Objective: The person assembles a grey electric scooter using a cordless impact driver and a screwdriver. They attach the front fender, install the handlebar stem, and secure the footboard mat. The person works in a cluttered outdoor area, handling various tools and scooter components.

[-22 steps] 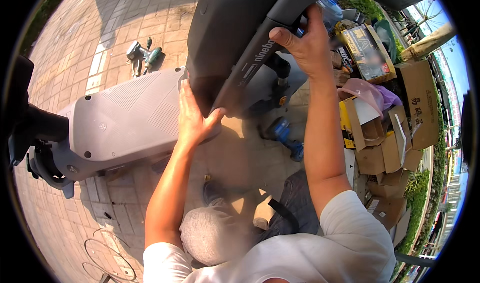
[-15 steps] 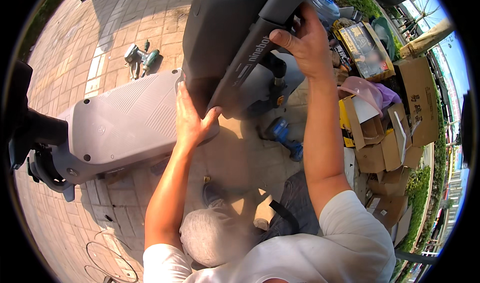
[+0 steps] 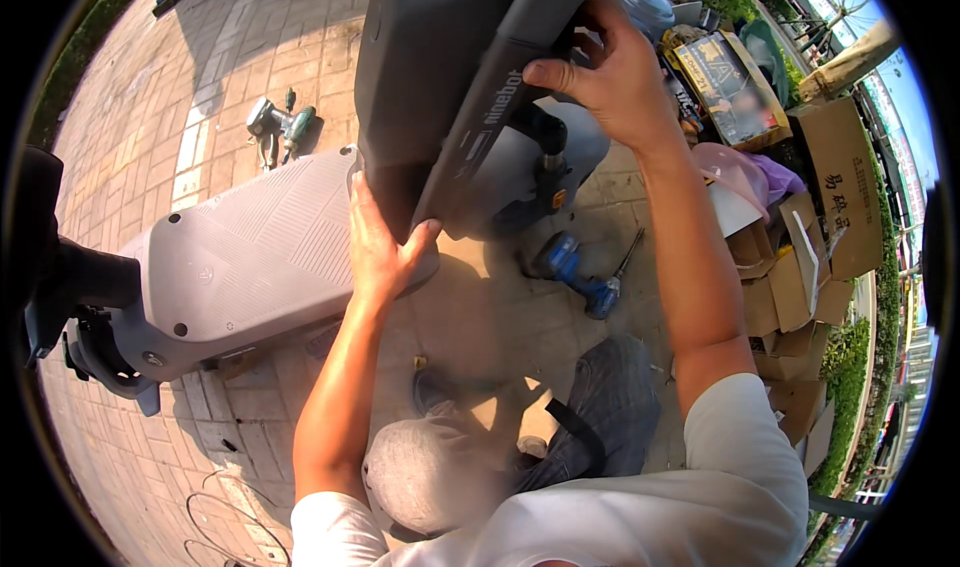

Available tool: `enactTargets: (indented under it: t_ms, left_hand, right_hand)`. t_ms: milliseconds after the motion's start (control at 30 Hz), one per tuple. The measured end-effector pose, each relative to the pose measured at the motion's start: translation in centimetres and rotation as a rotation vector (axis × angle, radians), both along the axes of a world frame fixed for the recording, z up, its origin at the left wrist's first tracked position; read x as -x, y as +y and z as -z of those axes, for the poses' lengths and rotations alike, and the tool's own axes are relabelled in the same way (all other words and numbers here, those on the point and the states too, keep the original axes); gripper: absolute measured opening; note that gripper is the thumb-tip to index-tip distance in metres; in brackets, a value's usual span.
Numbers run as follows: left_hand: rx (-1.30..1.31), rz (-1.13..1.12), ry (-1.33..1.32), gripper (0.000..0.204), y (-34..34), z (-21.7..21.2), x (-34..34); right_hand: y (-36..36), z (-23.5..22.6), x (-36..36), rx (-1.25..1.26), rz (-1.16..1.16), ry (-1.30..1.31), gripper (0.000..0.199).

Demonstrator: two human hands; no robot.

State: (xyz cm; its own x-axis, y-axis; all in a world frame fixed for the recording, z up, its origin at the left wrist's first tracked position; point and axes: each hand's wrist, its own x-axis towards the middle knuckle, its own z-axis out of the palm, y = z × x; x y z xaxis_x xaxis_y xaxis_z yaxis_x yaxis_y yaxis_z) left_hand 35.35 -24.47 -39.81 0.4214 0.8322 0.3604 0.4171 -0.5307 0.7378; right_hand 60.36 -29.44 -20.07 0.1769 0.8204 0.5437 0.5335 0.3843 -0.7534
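A dark grey electric scooter body cover [image 3: 430,87] rises at the top middle, with a ribbed light grey footboard [image 3: 250,247] at its left. My left hand [image 3: 378,235] grips the cover's lower end, thumb on the near side and fingers along the left edge. Higher up on the right, my right hand [image 3: 615,77] holds the cover's side rail, thumb in front and the other fingers curled behind it, partly hidden. Behind the rail is a rounded grey part [image 3: 580,142] with a black strut [image 3: 550,152].
A blue cordless drill [image 3: 575,272] with a long bit lies on the paving near my knees. Green and grey power tools [image 3: 283,127] sit beyond the footboard. Opened cardboard boxes [image 3: 845,192] and a purple bag [image 3: 775,182] pile up at right. A thin cable [image 3: 215,517] loops at lower left.
The view has shifted slightly. My right hand and the cover's upper part sit a little further left, my right elbow further right, and the drill's bit now shows. Both hands keep their hold.
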Motion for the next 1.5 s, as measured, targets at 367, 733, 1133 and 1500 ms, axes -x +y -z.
enactTargets:
  t_ms: [367,733,1133,1500]
  left_hand:
    - [0.035,-0.001,-0.019,0.101,0.1,-0.2,0.2]
    - [0.047,-0.003,-0.088,0.098,0.0,-0.8,-0.2]
    - [0.000,-0.018,-0.042,0.096,-0.2,-0.6,0.0]
    - [-0.027,-0.037,-0.039,0.093,0.7,0.5,-0.1]
  right_hand:
    - [0.4,0.9,2.0,-0.112,0.277,-0.273,0.099]
    - [0.2,1.1,1.7,-0.138,0.361,-0.409,0.101]
    - [-4.3,1.4,10.3,-0.649,-0.925,-0.839,0.037]
    - [-2.6,6.9,10.7,-0.638,-0.835,-0.875,0.026]
